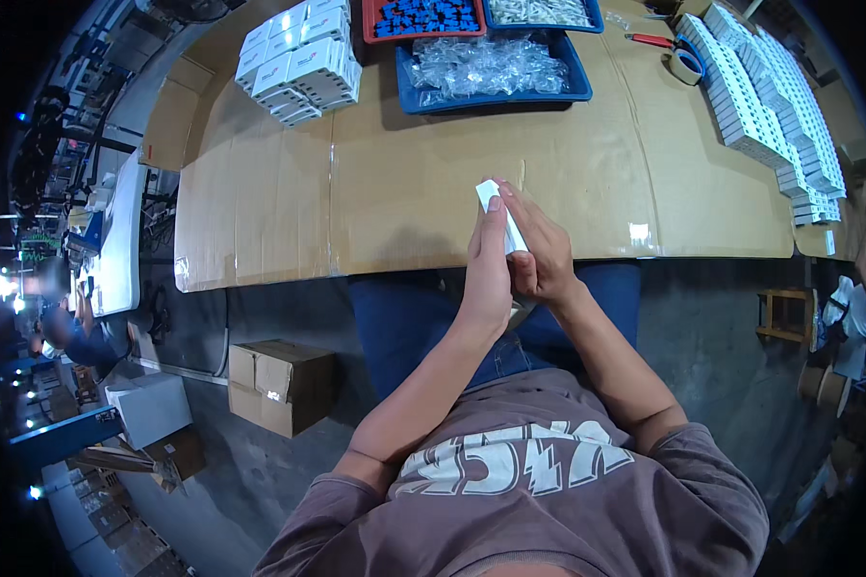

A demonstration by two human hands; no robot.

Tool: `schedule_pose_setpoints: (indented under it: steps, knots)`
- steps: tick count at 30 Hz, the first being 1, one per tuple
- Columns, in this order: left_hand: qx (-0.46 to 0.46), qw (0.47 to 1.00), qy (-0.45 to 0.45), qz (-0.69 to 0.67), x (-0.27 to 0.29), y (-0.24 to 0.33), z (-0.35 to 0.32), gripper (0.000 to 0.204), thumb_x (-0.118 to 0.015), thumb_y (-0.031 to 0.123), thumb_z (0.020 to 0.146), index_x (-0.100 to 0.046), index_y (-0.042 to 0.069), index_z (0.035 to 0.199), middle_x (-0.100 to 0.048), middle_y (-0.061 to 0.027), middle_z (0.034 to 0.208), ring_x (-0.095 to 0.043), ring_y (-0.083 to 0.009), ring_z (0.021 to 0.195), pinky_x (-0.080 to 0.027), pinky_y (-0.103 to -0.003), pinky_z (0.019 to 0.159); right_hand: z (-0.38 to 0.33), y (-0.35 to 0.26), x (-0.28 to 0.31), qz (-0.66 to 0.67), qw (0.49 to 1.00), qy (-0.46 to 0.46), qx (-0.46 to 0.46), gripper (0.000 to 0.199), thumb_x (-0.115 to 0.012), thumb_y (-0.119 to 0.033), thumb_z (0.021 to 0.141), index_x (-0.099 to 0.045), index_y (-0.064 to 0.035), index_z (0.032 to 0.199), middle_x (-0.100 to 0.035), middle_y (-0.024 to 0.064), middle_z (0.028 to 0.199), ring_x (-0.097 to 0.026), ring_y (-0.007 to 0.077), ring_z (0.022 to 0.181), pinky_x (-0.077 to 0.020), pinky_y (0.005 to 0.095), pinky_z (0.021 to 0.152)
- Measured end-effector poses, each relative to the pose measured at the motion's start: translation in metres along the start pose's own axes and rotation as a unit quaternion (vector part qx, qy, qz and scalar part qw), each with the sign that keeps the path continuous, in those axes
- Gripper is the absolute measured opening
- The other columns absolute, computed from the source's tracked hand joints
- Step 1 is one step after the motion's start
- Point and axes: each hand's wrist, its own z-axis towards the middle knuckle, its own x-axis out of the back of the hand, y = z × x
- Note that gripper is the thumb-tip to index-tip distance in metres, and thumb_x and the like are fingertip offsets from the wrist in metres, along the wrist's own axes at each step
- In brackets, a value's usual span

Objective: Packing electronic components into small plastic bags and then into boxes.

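A small white box (514,236) is upheld between my two hands over the near edge of the cardboard-covered table (414,192). My left hand (487,274) presses along its left side, thumb near the box's far end. On the other side my right hand (547,245) wraps round it, fingers along the right face and thumb curled at the near end. The palms and fingers hide much of the box, so I cannot tell whether its flaps are closed.
Stacked white boxes (303,67) stand at the back left. Behind the hands are a blue tray (496,104) of clear plastic pieces, a red tray (380,38) of blue parts and another blue tray (548,29). Tape (685,67) and long rows of white boxes (765,106) lie right.
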Motion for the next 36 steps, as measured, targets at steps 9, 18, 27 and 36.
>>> schedule_pose_setpoints:
  steps: [9,18,27,36]
  knots:
    - [-0.044,0.997,-0.001,0.068,-0.002,-0.007,0.001,0.05,-0.045,0.048,0.109,-0.052,0.009,0.139,-0.06,0.003,0.106,-0.057,-0.0024,0.088,-0.049,-0.02,0.068,-0.006,0.003,0.0,0.016,0.999,0.027,0.014,0.063,-0.04,-0.04,0.108,-0.053,0.0136,0.138,-0.06,0.0337,0.134,-0.062,0.0495,0.122,-0.0535,0.0471,0.098]
    - [-0.043,0.997,0.018,0.064,-0.002,-0.007,-0.003,0.045,-0.046,0.049,0.108,-0.054,0.013,0.133,-0.056,0.0065,0.088,-0.05,0.0003,0.062,-0.038,-0.017,0.044,-0.01,0.002,-0.007,0.015,1.0,0.021,0.004,0.064,-0.034,-0.04,0.109,-0.053,0.0156,0.136,-0.06,0.0358,0.132,-0.062,0.0499,0.123,-0.0523,0.0479,0.102]
    - [-0.077,0.995,0.031,0.049,0.001,-0.011,0.001,0.049,-0.043,0.049,0.109,-0.052,0.01,0.139,-0.055,0.0059,0.086,-0.048,0.0006,0.058,-0.038,-0.016,0.044,-0.008,0.002,-0.011,0.023,1.0,0.008,-0.001,0.067,-0.03,-0.042,0.111,-0.054,0.0151,0.136,-0.061,0.0343,0.131,-0.062,0.0496,0.122,-0.0529,0.0488,0.102]
    - [-0.058,0.998,0.019,0.029,0.005,-0.01,-0.002,0.05,-0.046,0.049,0.108,-0.052,0.009,0.137,-0.06,0.003,0.099,-0.058,-0.003,0.077,-0.048,-0.02,0.057,-0.009,0.006,-0.012,0.044,0.999,0.013,-0.003,0.067,-0.031,-0.041,0.111,-0.054,0.0167,0.135,-0.062,0.0352,0.13,-0.062,0.049,0.123,-0.0508,0.0487,0.105]
